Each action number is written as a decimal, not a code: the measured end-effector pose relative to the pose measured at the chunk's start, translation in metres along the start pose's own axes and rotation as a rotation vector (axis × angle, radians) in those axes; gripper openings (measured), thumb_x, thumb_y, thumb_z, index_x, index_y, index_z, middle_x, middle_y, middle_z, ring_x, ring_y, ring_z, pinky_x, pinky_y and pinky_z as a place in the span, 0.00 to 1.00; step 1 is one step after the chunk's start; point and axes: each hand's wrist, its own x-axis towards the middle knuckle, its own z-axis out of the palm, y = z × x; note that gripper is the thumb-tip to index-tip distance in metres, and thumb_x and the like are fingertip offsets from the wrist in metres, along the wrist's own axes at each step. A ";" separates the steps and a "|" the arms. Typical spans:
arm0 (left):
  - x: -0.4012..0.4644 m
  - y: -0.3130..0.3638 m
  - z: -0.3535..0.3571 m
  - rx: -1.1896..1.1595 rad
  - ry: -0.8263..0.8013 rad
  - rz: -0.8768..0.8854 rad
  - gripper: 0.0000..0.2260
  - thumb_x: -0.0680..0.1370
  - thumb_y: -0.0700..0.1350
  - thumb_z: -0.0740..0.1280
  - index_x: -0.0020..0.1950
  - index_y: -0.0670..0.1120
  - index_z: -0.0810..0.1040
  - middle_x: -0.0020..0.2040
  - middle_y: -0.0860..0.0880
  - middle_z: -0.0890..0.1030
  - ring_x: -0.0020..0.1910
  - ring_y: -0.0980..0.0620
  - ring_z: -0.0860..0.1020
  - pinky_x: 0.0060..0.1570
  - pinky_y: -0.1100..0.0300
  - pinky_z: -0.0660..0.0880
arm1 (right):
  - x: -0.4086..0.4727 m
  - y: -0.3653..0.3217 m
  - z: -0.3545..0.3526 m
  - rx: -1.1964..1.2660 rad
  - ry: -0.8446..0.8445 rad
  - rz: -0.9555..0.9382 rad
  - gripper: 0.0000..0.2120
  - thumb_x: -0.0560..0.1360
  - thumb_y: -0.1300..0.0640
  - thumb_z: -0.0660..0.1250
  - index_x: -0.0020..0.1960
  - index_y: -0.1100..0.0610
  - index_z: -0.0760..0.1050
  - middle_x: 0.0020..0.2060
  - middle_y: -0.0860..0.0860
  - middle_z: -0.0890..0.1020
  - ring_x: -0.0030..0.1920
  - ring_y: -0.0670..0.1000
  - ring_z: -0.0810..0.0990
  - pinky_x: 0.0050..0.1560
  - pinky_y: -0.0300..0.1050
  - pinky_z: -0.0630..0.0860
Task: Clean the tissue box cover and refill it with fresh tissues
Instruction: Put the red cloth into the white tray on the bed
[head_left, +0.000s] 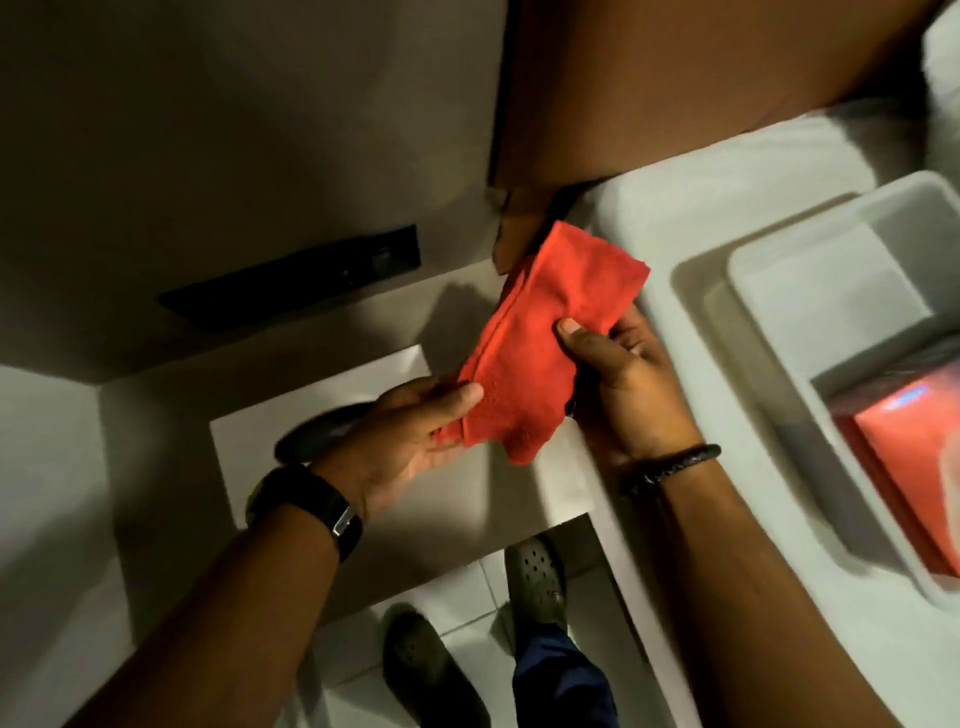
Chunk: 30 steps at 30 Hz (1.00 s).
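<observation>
I have the red cloth (540, 338) pinched in both hands above the pale countertop (457, 483). My left hand (410, 441) closes on its lower end, thumb pressed on top of the folded edge and fingers under it. My right hand (618, 374) grips the middle of the far side, thumb flat on the upper face, the rest of the hand cupped beneath. Between the two grips the cloth is folded over along a stitched hem, and a loose corner hangs down below my left thumb.

It feels to me like a light, limp thing: it sags wherever I am not holding it and has no stiffness of its own, so I judge it best taken by the hem and kept doubled, to give a firm pad for wiping. It should not slip.

A dark rounded object (317, 431) lies on the counter just behind my left hand; it is too blurred to name. To my right, well apart from the cloth, sits a white tray (753, 332), and in its near end a red pack (909, 467) under a glossy wrap, probably the fresh tissues. I cannot make out the tissue box cover itself with any certainty.
</observation>
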 end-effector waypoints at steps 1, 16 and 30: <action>-0.002 0.009 0.014 -0.055 -0.044 -0.006 0.12 0.70 0.48 0.71 0.52 0.49 0.82 0.53 0.47 0.84 0.55 0.49 0.82 0.55 0.52 0.76 | -0.006 -0.016 -0.007 0.046 0.024 -0.021 0.18 0.72 0.64 0.65 0.62 0.62 0.71 0.52 0.60 0.80 0.50 0.60 0.78 0.50 0.60 0.72; 0.063 0.116 0.220 0.281 0.127 0.211 0.04 0.75 0.43 0.70 0.48 0.46 0.78 0.42 0.48 0.83 0.42 0.50 0.80 0.37 0.59 0.78 | 0.009 -0.162 -0.197 -0.168 0.587 -0.054 0.12 0.65 0.63 0.69 0.47 0.63 0.74 0.34 0.56 0.78 0.30 0.52 0.78 0.31 0.45 0.76; 0.104 0.090 0.228 1.636 0.048 0.671 0.53 0.65 0.79 0.40 0.78 0.43 0.45 0.78 0.44 0.42 0.77 0.48 0.38 0.73 0.51 0.39 | 0.043 -0.146 -0.221 -0.151 0.708 0.076 0.19 0.63 0.65 0.66 0.52 0.55 0.69 0.42 0.58 0.79 0.45 0.63 0.81 0.47 0.59 0.80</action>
